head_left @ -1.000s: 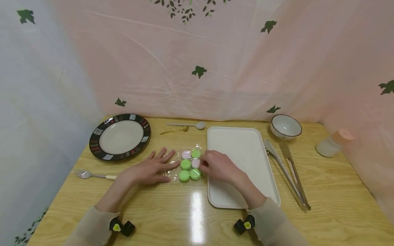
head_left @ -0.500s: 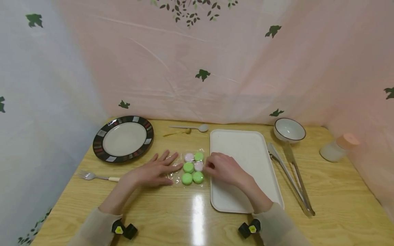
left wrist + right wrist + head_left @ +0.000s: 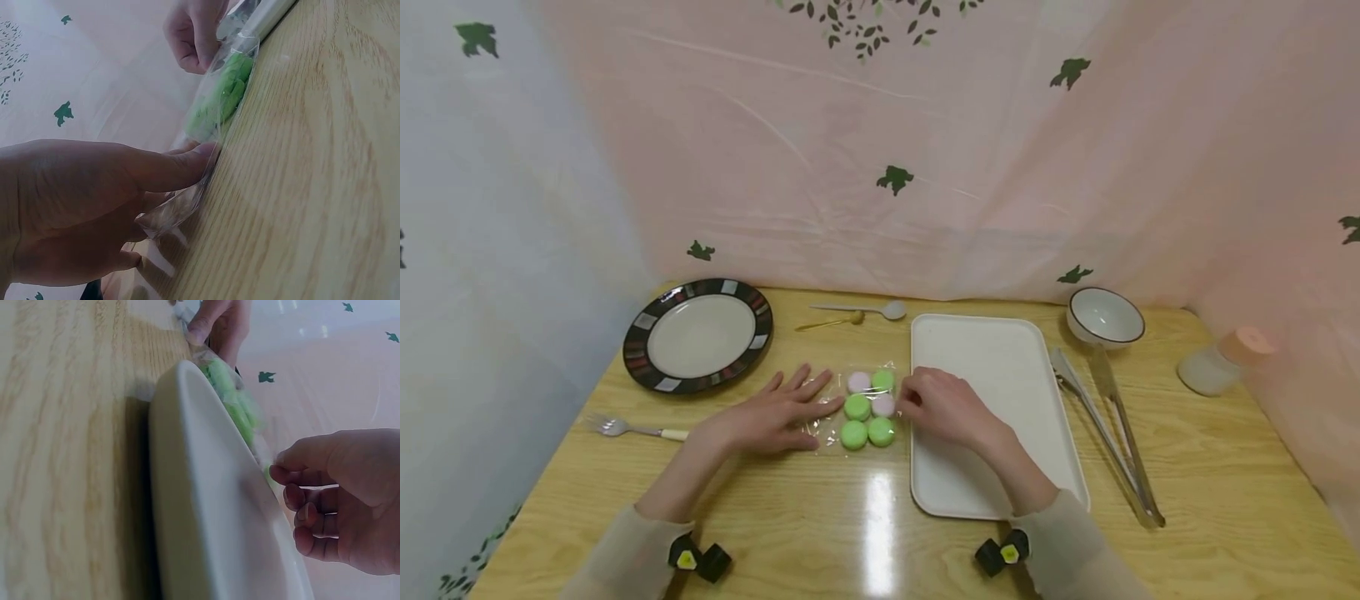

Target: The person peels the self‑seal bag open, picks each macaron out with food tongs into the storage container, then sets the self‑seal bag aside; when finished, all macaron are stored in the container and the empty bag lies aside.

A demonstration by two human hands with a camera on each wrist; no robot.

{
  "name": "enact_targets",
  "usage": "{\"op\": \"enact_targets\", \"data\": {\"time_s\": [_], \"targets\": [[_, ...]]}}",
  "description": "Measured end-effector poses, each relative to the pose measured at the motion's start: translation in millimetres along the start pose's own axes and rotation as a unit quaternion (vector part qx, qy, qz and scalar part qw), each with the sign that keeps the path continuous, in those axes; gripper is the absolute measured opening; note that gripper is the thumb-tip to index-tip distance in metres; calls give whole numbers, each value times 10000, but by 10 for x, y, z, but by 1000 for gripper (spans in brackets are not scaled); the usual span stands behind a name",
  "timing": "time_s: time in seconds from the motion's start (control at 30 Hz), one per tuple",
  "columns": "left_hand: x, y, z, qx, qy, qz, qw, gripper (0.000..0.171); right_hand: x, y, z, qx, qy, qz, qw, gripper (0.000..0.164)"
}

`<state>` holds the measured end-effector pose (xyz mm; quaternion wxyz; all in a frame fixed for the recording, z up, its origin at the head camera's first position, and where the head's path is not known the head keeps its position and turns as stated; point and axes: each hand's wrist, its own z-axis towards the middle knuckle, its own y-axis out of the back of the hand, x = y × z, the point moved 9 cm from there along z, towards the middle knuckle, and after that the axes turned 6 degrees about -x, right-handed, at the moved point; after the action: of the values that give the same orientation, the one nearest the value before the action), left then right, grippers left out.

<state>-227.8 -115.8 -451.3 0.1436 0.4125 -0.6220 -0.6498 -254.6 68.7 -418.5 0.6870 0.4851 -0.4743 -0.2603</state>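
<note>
A clear plastic bag [image 3: 827,435] of green and pink macarons [image 3: 853,435] lies flat on the table. My left hand [image 3: 767,418] rests on the bag's left part with fingers spread; in the left wrist view its thumb [image 3: 181,169] lies along the film. At the opposite side, my right hand [image 3: 946,407] reaches over the white tray [image 3: 992,350] and pinches the bag's right edge between thumb and forefinger. The right wrist view shows those fingertips [image 3: 281,469] close above the tray rim, the other fingers curled loosely.
A dark-rimmed plate [image 3: 700,337] stands back left, with a fork [image 3: 632,429] before it. Two spoons, one grey [image 3: 891,310] and one gold [image 3: 856,317], lie at the back. Right of the tray are tongs [image 3: 1097,417], a knife [image 3: 1108,383], a bowl [image 3: 1105,317] and a jar [image 3: 1217,362].
The head view has shifted a little. My right hand has drawn slightly to the right, showing more of the nearby pink macaron. The left hand stays in place on the bag.
</note>
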Motion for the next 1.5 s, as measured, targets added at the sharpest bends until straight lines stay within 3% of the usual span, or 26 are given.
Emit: {"op": "enact_targets", "data": {"time_s": [0.67, 1.2, 1.5], "targets": [[-24, 0, 2, 61, -8, 27, 10000, 61, 7, 27, 108, -95, -3, -17, 10000, 15], [-15, -49, -1, 117, 31, -15, 9999, 61, -70, 28, 65, -35, -110, 19, 9999, 13], [8, -30, -9, 122, 89, 9, 9999, 61, -32, 24, 109, -234, -131, 149, 9995, 12]]}}
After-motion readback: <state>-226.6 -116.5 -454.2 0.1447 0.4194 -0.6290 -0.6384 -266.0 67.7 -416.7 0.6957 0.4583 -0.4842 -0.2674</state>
